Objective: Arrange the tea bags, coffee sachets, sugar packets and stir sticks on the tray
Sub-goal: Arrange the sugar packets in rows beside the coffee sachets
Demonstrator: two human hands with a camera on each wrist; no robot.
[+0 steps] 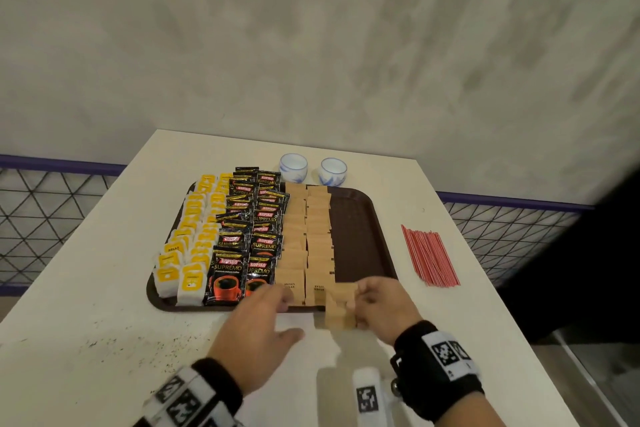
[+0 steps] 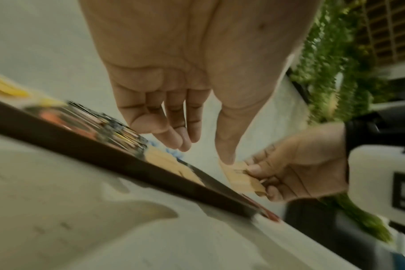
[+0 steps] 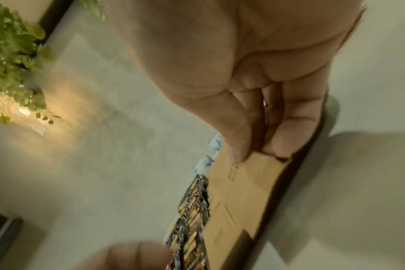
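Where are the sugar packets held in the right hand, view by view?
Head: sugar packets at bottom centre, over the tray's near edge, pinched by the right hand.
Left wrist: packets at centre right, below the left thumb.
Right wrist: packets right of centre, under the fingertips.
Shared landmark: the brown tray, its rim in every view.

Two small white cups [image 1: 293, 168] [image 1: 332, 171] with blue markings — side by side at the far end of a white table [image 1: 104, 305], speckled dark near-left. Grey wall [image 1: 311, 38] beyond — wire-mesh railing [image 1: 52, 211] along its foot.
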